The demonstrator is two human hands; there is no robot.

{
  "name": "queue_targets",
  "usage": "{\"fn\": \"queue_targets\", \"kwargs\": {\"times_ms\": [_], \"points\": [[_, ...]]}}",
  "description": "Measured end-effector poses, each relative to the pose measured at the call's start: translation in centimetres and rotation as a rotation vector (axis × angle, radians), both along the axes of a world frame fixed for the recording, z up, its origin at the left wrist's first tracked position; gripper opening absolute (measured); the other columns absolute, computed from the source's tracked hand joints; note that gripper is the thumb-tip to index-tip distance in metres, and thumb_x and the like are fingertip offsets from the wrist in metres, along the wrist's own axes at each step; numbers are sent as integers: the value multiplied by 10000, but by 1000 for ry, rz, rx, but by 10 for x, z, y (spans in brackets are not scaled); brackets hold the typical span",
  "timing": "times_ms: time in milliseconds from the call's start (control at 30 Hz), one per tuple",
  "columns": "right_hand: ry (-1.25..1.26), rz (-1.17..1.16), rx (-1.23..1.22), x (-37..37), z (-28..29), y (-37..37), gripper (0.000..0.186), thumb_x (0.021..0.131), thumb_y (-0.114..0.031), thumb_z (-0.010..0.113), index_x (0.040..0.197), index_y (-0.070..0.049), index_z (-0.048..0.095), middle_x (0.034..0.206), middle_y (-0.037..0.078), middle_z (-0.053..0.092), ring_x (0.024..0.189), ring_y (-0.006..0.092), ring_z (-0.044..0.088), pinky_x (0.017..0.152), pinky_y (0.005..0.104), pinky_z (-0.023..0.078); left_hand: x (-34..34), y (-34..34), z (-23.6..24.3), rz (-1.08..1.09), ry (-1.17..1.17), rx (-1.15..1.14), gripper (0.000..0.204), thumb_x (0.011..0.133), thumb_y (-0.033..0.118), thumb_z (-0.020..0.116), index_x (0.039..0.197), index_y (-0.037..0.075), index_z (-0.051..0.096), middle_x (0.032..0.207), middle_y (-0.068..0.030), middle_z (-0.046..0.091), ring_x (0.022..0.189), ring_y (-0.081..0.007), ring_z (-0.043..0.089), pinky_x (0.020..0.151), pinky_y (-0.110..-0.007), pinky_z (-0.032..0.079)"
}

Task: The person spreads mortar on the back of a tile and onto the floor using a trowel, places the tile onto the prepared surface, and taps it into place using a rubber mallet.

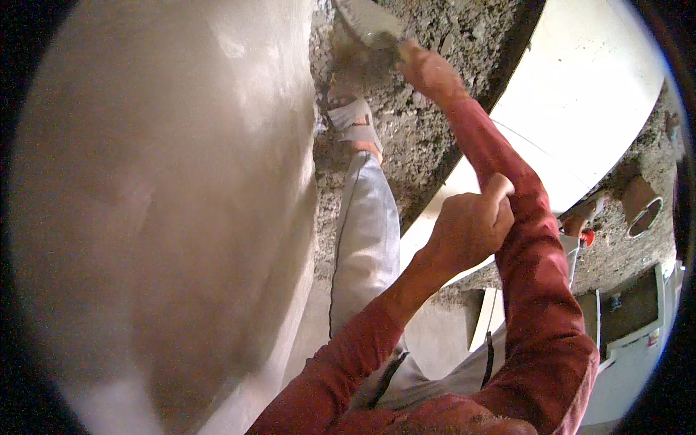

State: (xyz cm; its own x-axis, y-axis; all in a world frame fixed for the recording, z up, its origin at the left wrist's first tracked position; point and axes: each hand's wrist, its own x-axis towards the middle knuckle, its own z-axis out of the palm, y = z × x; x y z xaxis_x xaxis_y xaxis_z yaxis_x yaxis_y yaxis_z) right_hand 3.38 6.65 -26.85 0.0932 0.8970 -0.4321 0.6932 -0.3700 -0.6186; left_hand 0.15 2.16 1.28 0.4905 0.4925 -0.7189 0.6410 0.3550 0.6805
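Observation:
A trowel (368, 23) with a broad grey blade reaches the top edge over rubble-strewn ground. My right hand (435, 75) is closed round its handle end, which is partly hidden and blurred. My left hand (470, 226) is curled closed, thumb up, right against the red sleeve (533, 210) of my right forearm. Its fingertips are turned out of sight, so I cannot tell whether it pinches the cloth or holds something small. My sandalled foot (357, 123) and grey trouser leg (366, 225) stand between the hands and the wall.
A smooth grey-brown plastered wall (174, 203) fills the left side. Loose rubble (424, 138) covers the ground along it. A large white board (573, 94) lies to the right. Beyond it are a round pipe-like container (641, 210), a small red item (588, 238) and a framed panel (629, 308).

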Motion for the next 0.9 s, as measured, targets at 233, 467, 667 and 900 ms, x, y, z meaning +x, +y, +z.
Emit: {"fn": "queue_targets", "kwargs": {"times_ms": [233,467,667,900], "points": [[-407,329,327,8,19,-49,268,903,-252,589,1150,-155,629,676,48,617,533,174,606,421,381,462,-3,16,-10,74,-5,112,148,939,121,511,1033,58,606,821,-203,678,741,-381,686,659,-460,529],[-643,114,315,171,-60,-5,333,941,-204,511,1241,-79,582,805,167,647,626,249,651,507,360,522,12,9,-6,33,-70,89,146,934,129,513,1023,59,606,760,-203,658,702,-397,671,630,-481,515],[-130,57,-82,62,5,-113,181,969,-276,501,1092,-143,511,654,171,629,560,356,651,439,512,503,-2,-4,-11,3,48,16,172,933,151,511,1025,50,616,780,-201,669,721,-390,681,636,-467,517],[-98,10,-379,-21,19,-264,578,901,-328,554,1424,-146,389,1052,160,616,798,338,681,593,468,536,3,-3,-20,-130,37,47,149,911,112,547,1030,55,616,812,-223,665,769,-399,682,662,-463,519]]}}
